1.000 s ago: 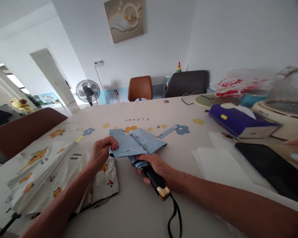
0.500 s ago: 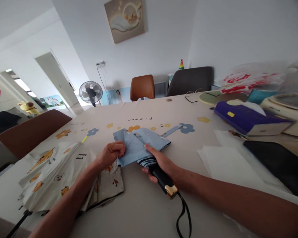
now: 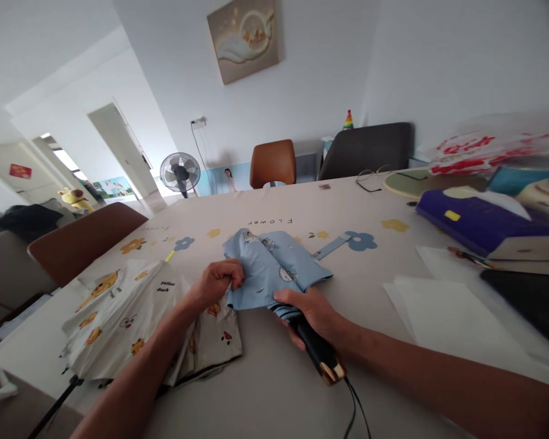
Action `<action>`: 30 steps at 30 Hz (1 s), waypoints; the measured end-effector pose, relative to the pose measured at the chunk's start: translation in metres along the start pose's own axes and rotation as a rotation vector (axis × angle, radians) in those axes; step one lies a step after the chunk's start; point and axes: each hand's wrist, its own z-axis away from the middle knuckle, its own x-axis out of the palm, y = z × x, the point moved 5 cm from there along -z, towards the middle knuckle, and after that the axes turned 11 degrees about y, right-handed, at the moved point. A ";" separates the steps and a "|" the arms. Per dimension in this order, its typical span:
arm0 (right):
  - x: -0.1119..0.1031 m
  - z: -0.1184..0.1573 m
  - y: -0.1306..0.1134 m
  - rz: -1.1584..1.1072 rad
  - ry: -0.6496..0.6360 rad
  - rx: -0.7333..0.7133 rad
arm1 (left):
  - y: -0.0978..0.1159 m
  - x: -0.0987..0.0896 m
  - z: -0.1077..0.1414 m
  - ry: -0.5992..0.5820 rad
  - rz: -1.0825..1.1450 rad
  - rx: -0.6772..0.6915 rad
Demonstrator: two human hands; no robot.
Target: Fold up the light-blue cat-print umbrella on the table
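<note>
A blue folded umbrella (image 3: 268, 268) with cartoon prints is held above the table, its black handle with a gold end pointing down to the right. My left hand (image 3: 222, 280) pinches the left edge of its fabric. Around the base of the canopy, near the handle, my right hand (image 3: 308, 311) is wrapped, thumb on the fabric. A blue strap extends from the canopy toward the upper right. Beneath and beside my left forearm lies a cream umbrella (image 3: 123, 323) with yellow duck prints, partly hidden by the arm.
On the right of the table (image 3: 256, 396) are white sheets (image 3: 457, 311), a black flat object (image 3: 526, 305), a purple tissue box (image 3: 489, 219) and a plastic bag (image 3: 489, 146). Glasses (image 3: 369, 180) lie at the far edge. Chairs and a fan (image 3: 180, 173) stand beyond.
The view has shifted, so things appear further right. My right thumb sits lower, nearer the handle, and more of the print on the blue fabric shows.
</note>
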 end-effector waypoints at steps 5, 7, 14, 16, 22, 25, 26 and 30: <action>-0.006 0.001 -0.006 0.019 0.146 -0.114 | -0.010 -0.009 -0.001 0.222 -0.168 -0.023; -0.008 0.000 -0.005 0.052 0.205 -0.103 | -0.003 -0.014 0.002 0.406 -0.183 -0.028; -0.012 -0.002 -0.002 0.159 0.314 -0.127 | 0.053 0.035 0.010 0.336 -0.211 0.197; -0.011 -0.001 -0.009 0.159 0.309 -0.270 | 0.055 0.054 0.011 0.261 -0.261 0.183; -0.009 0.004 -0.024 0.134 0.313 -0.511 | 0.032 0.073 0.005 0.353 -0.233 -0.181; -0.010 0.005 -0.023 0.143 0.364 -0.487 | 0.027 0.074 -0.002 0.441 -0.113 -0.406; -0.010 0.004 -0.021 0.152 0.372 -0.455 | 0.027 0.074 -0.005 0.473 -0.069 -0.459; -0.009 -0.001 -0.007 0.189 0.339 -0.234 | 0.028 0.075 -0.018 0.557 0.099 -0.541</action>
